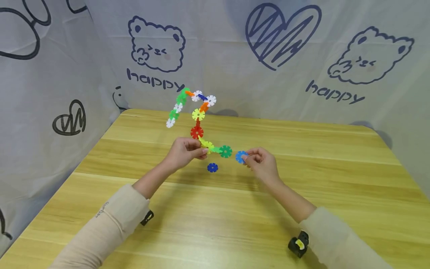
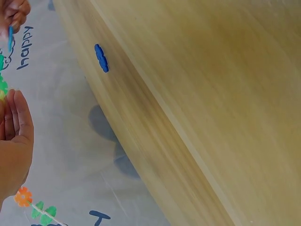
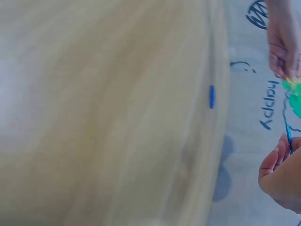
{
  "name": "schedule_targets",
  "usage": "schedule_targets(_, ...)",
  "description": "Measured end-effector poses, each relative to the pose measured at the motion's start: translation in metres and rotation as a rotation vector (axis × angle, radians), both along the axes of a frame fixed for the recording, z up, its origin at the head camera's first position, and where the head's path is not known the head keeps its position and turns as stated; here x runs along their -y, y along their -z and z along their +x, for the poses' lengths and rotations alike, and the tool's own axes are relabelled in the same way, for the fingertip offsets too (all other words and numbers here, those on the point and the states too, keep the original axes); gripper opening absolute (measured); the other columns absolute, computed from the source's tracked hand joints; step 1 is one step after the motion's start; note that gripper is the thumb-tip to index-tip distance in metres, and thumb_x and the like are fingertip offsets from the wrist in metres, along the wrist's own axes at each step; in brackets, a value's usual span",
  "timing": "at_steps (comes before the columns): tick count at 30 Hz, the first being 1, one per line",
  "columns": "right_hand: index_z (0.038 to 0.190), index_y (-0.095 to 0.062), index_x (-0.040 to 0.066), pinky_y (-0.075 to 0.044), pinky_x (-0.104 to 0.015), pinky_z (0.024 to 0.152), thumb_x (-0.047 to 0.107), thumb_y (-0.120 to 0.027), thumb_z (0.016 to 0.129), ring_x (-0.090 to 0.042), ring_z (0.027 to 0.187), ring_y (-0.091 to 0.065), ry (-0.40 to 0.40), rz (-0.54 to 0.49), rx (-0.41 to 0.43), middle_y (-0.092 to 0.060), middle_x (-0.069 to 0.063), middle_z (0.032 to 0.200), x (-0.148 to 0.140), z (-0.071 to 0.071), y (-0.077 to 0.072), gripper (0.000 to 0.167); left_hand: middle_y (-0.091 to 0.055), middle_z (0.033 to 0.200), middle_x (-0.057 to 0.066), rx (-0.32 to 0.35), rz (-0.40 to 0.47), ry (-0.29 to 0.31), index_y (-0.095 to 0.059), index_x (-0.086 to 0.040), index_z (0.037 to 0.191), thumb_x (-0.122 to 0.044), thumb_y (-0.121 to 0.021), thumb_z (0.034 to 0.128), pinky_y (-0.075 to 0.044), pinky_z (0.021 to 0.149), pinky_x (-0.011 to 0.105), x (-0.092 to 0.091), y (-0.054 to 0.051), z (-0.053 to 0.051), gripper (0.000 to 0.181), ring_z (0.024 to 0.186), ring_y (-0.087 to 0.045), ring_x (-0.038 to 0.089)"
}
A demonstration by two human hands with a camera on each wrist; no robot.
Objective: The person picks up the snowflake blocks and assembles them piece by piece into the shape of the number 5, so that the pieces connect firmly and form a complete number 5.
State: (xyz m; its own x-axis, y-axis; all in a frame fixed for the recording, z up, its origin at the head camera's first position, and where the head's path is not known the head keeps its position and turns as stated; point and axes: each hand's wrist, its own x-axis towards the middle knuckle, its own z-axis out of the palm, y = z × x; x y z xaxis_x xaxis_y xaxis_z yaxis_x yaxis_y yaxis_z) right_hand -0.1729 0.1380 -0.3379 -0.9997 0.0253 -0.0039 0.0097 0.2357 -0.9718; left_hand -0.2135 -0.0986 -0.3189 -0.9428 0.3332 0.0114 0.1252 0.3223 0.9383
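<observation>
My left hand (image 1: 184, 152) pinches a yellow snowflake disc (image 1: 207, 147) in a chain of linked, notched plastic discs. From there the chain climbs past a red disc (image 1: 196, 132) and a yellow-green disc (image 1: 198, 114), then bends left and down to a white disc (image 1: 170, 123). Its other end, a green disc (image 1: 225, 151), points toward my right hand (image 1: 265, 164). That hand pinches a light blue disc (image 1: 241, 157), a small gap apart from the green one. In the right wrist view the light blue disc (image 3: 289, 136) shows edge-on.
A dark blue disc (image 1: 212, 167) lies on the wooden table (image 1: 201, 216) below the chain. A white cloth (image 1: 221, 56) with drawn bears and hearts hangs behind the table. Black wrist cameras (image 1: 299, 244) sit by the sleeves.
</observation>
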Motion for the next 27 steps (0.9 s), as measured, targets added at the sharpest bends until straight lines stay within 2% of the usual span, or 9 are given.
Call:
schedule_targets(5,0.106,-0.055,-0.008,-0.046,-0.015,0.058,0.006,-0.059,0.089,-0.002,0.063,-0.056,0.020,-0.065,0.017,-0.060,0.014,0.064,-0.006,-0.003,-0.013,0.022,-0.069,0.083,0.019,-0.015,0.002,0.018,-0.065,0.011,0.088,-0.003,-0.062,0.0874,-0.056,0.079,0.044,-0.002,0.002,0.000,0.014,0.083,-0.068,0.036)
schedule_targets(12,0.110,-0.055,-0.010,-0.049,-0.016,0.061,0.007,-0.059,0.089,-0.004,0.064,-0.057,-0.044,-0.088,0.052,-0.062,0.013,0.067,-0.009,-0.007,-0.024,0.027,-0.069,0.084,0.021,-0.049,-0.011,0.038,-0.065,0.010,0.086,-0.003,-0.062,0.0871,-0.057,0.077,0.041,-0.003,0.003,0.000,0.013,0.073,-0.069,0.018)
schedule_targets(15,0.112,-0.054,-0.011,-0.049,-0.017,0.062,0.006,-0.058,0.089,-0.004,0.064,-0.057,-0.078,-0.091,0.062,-0.062,0.012,0.067,-0.008,-0.008,-0.027,0.029,-0.069,0.084,0.022,-0.061,-0.007,0.046,-0.065,0.010,0.085,-0.002,-0.062,0.0869,-0.058,0.076,0.040,-0.003,0.003,0.000,0.013,0.071,-0.068,0.016)
schedule_targets(18,0.114,-0.054,-0.010,-0.049,-0.016,0.062,0.006,-0.058,0.089,-0.004,0.064,-0.056,-0.091,-0.098,0.076,-0.062,0.013,0.066,-0.008,-0.008,-0.030,0.030,-0.068,0.084,0.022,-0.065,-0.002,0.049,-0.065,0.010,0.084,-0.002,-0.062,0.0867,-0.057,0.076,0.042,-0.004,0.003,0.001,0.013,0.072,-0.069,0.018)
schedule_targets(24,0.117,-0.055,-0.010,-0.048,-0.016,0.061,0.005,-0.056,0.090,-0.003,0.063,-0.055,-0.099,-0.084,0.095,-0.060,0.013,0.064,-0.006,-0.007,-0.033,0.031,-0.068,0.082,0.021,-0.064,0.001,0.052,-0.065,0.010,0.084,-0.002,-0.062,0.0869,-0.057,0.077,0.046,-0.005,0.003,0.002,0.013,0.078,-0.068,0.033)
schedule_targets(27,0.116,-0.055,-0.010,-0.049,-0.017,0.062,0.005,-0.056,0.091,-0.003,0.063,-0.055,-0.103,-0.081,0.103,-0.060,0.013,0.064,-0.006,-0.007,-0.034,0.030,-0.068,0.082,0.021,-0.065,-0.001,0.055,-0.065,0.010,0.085,-0.002,-0.062,0.0871,-0.057,0.076,0.045,-0.006,0.003,0.002,0.013,0.080,-0.068,0.036)
